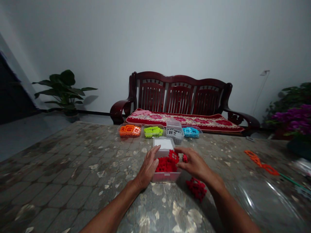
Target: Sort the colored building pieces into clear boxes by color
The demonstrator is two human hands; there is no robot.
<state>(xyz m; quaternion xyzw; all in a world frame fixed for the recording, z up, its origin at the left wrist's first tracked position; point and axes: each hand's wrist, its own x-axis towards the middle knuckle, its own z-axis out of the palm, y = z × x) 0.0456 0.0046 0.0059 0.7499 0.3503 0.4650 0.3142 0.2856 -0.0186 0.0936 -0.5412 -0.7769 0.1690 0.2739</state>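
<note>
Red piece (173, 156) near upright, flat side facing viewer; right grip (194, 162) pinching it, left grip (146, 168) apart, beside box (166, 177).

My L forearm (114, 207) is bare & slants in from the nr side of the box (166, 177), left of it; L wrist (139, 183) approx straight. L hand (147, 166) is at the box's left side, fingers tog. & extended fwd, L thumb (155, 164) spread off them. R forearm (233, 207), also bare, comes in from nr right of the box. R hand (193, 162) is at its right side, R index (181, 149) & R thumb (182, 166) bent in a pinch, tips apart, pointing left over the box.
</note>
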